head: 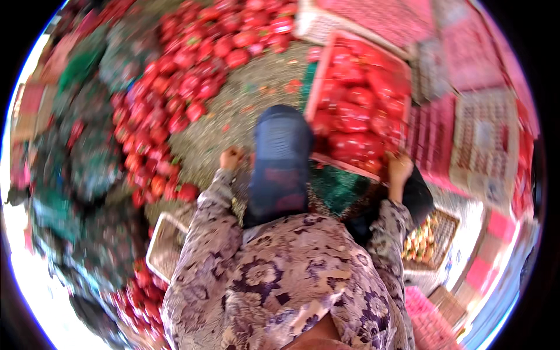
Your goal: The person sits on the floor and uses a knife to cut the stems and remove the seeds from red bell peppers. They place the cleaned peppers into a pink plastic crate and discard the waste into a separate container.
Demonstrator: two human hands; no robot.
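My left hand [231, 158] is low over the ground, left of my knee, with its fingers curled. Blur hides whether anything is inside it. A pink plastic crate [316, 87] piled with red bell peppers [353, 116] stands tilted in view on the right of my knee. At its near right corner is my right hand [399, 167], its fingers bent against the rim or the peppers there; the grip itself is too blurred to make out. My knee in dark blue trousers [282, 144] comes between the two hands.
Loose red peppers [188, 83] heap on the ground ahead and left. Stuffed green mesh sacks [94, 153] line the far left. Stacked pink and white crates [483, 144] rise at right. A pale empty-looking bin [153, 249] sits by my left elbow; a basket of pepper stems [422, 240] lies right.
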